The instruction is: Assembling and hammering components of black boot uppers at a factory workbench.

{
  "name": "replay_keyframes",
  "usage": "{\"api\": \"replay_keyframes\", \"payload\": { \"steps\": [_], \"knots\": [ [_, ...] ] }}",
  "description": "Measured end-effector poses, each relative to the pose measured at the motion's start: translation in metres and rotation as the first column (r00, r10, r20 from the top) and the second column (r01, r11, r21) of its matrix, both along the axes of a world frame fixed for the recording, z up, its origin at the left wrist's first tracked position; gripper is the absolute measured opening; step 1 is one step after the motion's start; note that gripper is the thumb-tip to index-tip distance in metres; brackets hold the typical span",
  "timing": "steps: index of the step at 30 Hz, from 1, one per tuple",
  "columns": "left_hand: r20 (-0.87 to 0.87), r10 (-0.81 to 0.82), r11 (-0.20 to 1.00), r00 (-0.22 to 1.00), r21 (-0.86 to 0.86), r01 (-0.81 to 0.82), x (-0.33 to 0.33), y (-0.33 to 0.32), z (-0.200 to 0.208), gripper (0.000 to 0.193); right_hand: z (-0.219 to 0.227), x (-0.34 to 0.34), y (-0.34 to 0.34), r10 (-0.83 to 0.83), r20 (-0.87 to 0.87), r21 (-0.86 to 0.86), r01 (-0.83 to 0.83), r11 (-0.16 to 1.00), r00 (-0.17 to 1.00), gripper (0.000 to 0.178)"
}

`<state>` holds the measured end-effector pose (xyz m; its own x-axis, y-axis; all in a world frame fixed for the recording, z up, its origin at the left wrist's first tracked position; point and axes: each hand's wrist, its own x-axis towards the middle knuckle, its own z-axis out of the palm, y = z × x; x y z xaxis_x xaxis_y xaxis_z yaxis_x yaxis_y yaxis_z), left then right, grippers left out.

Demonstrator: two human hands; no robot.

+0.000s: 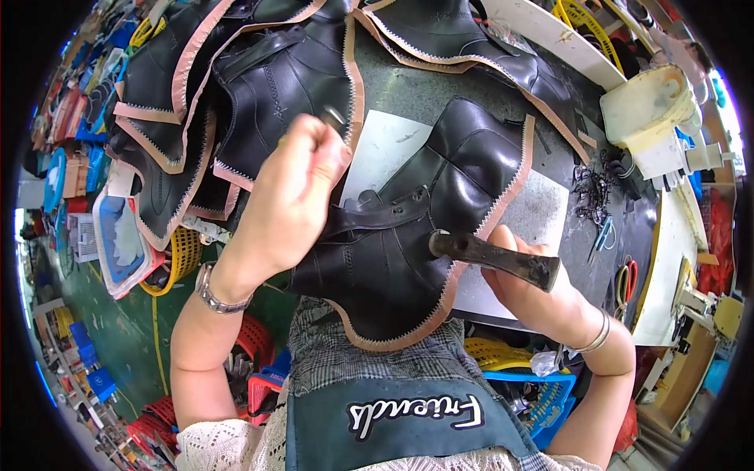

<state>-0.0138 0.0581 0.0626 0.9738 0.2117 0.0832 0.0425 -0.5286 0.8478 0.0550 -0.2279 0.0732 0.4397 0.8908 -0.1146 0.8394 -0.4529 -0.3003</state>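
A black leather boot upper (440, 204) with a tan zigzag-cut edge lies flat on a grey slab (542, 212) on the bench. My left hand (294, 196) is raised above its left side, fingers pinched on a small dark metal piece (333, 119). My right hand (534, 294) grips the dark handle of a hammer (495, 257); the hammer's head end rests on the leather near its lower right edge.
Several more black uppers (236, 86) are piled at the back left of the bench. A cream machine part (652, 110), scissors (603, 235) and dark scraps lie to the right. Yellow, red and blue plastic baskets (542, 392) stand below the bench.
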Motion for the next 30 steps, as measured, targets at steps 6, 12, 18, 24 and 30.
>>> {"api": "replay_keyframes", "payload": {
  "steps": [6,12,18,24,30],
  "knots": [
    [-0.159,-0.255,0.913,0.954,0.284,0.291,-0.013,-0.015,-0.004,0.030,-0.005,-0.007,-0.005,-0.125,-0.109,0.182,0.143,0.973,0.986,0.019],
    [0.011,-0.024,0.837,1.000,0.547,0.015,0.033,0.024,0.129,0.026,0.008,0.008,-0.039,-0.411,-0.371,0.538,0.554,0.635,0.833,0.013],
    [0.055,-0.211,0.312,0.976,0.950,0.014,0.097,0.217,0.068,0.030,0.008,0.019,-0.058,-0.543,-0.372,0.515,0.654,0.554,0.753,0.012],
    [0.169,-0.035,0.110,0.985,0.980,-0.164,0.144,0.185,0.054,0.048,-0.001,0.021,-0.093,-0.635,-0.511,0.396,0.814,0.425,0.580,0.010],
    [-0.195,-0.404,0.372,0.893,0.858,0.356,0.232,0.016,0.013,0.053,-0.002,0.027,-0.101,-0.680,-0.581,0.323,0.893,0.313,0.448,0.009]
  ]
}}
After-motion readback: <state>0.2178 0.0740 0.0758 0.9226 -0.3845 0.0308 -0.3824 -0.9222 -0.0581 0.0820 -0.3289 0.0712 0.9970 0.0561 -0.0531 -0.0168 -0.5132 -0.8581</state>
